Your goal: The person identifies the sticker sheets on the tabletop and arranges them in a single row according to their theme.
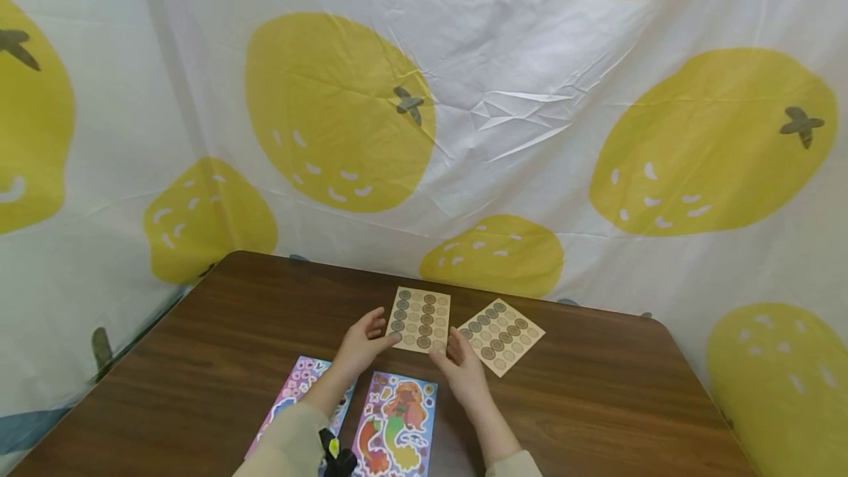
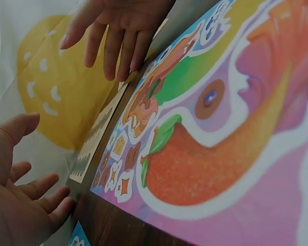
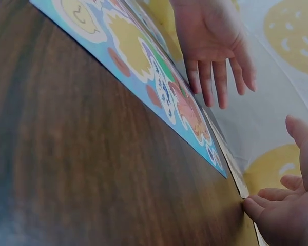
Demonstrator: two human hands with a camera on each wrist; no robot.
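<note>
A beige sheet printed with rows of dark and pale round stickers lies on the table between my hands. My left hand is at its left edge, fingers apart and loosely bent, the thumb over the lower left corner. My right hand is at the lower right corner, thumb tip right at the edge, fingers relaxed. A second beige sheet lies turned at an angle, just beyond the right fingers. In the left wrist view, both palms face each other across a colourful mermaid sticker sheet. Neither hand grips anything.
The mermaid sheet lies on the brown wooden table between my forearms. Another colourful sticker sheet is partly hidden under my left forearm. A black strap with a yellow spot sits by the left sleeve. A lemon-print curtain hangs behind the table.
</note>
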